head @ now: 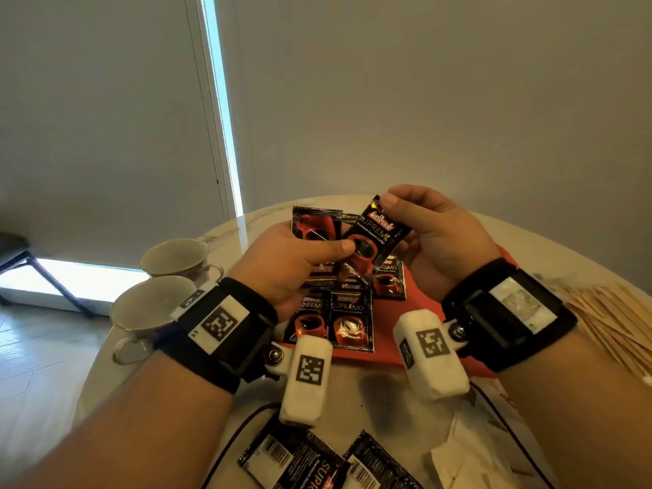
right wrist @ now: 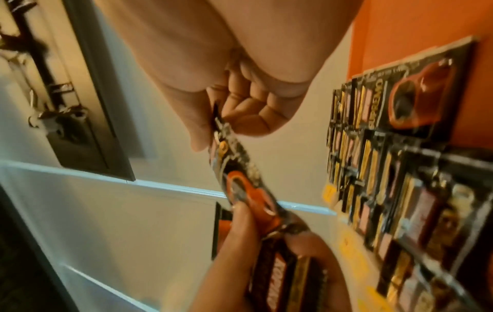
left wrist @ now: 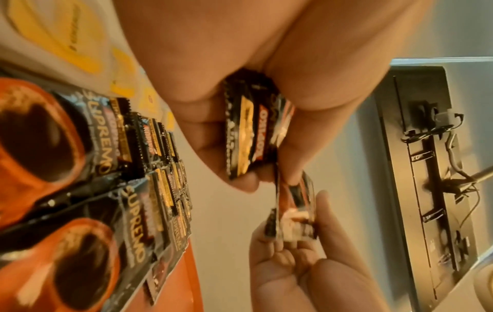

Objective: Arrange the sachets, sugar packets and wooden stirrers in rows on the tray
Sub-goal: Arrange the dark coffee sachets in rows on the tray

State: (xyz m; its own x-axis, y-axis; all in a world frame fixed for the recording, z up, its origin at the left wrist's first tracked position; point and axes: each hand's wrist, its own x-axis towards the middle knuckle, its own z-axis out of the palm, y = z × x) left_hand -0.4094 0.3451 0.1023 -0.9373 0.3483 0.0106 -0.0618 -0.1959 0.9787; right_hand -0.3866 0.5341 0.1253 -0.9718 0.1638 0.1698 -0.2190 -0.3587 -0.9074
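Both hands are raised above an orange tray (head: 508,257) on a pale round worktop (head: 550,248). The right hand (head: 434,234) pinches the top corner of one black coffee sachet (head: 375,234) between thumb and curled fingers (right wrist: 248,105); the sachet hangs tilted, label toward the head camera. The left hand (head: 285,262) grips a small stack of further sachets (head: 315,224), and its thumb presses on the lower part of the tilted sachet, so that both hands touch it. In the left wrist view the stack (left wrist: 248,130) sits clamped between thumb and curled fingers (left wrist: 210,135). Sachets already laid on the tray (head: 351,322) lie flat, label up, side by side below the hands; how many rows they form cannot be told, since the hands cover part of them. Two more sachets (head: 293,460) lie on the worktop at the near edge, off the tray, beside crumpled white paper (head: 472,460). A bundle of wooden stirrers (head: 614,319) lies on the worktop to the right of the tray. Two teacups (head: 155,308) stand to the left, well apart from the tray. Yellow packets (left wrist: 53,31) lie on the worktop beyond the tray in the left wrist view.
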